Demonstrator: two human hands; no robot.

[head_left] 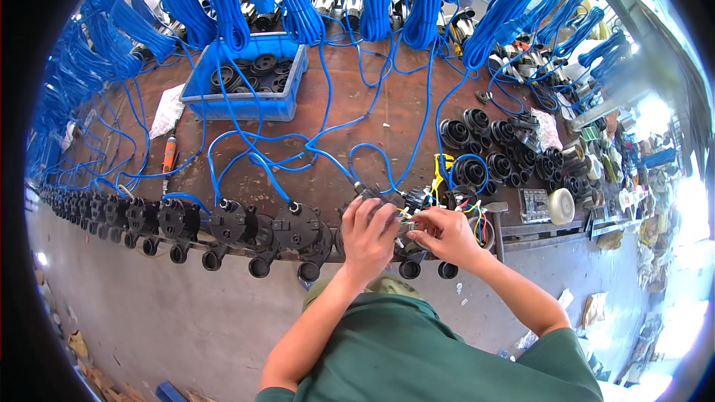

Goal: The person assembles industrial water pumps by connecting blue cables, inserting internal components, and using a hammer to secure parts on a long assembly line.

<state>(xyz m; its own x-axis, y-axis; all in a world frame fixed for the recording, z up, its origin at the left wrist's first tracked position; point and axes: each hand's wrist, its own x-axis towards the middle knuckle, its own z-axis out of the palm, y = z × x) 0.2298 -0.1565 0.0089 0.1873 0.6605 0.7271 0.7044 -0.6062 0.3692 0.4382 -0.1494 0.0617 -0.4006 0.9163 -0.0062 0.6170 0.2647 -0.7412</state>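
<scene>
At the near edge of the bench, my left hand (pixel 367 237) curls over a black round housing (pixel 387 196) with a blue cable running into it. My right hand (pixel 449 234) is closed in a pinch beside it, thumb and forefinger on thin wires (pixel 404 215) that look yellow and white. The fingertips hide the wire ends and most of the housing. Just to the right, coloured wires stick out of another open black housing (pixel 463 198). Yellow-handled pliers or cutters (pixel 441 170) lie behind my right hand.
Finished-looking black housings (pixel 296 229) line the bench edge leftward. A blue bin (pixel 246 108) holds black discs. An orange-handled screwdriver (pixel 170 155) lies left; black round parts (pixel 469 171) cluster right. Blue cable bundles (pixel 378 0) hang along the back, their cords crossing the bench (pixel 357 141).
</scene>
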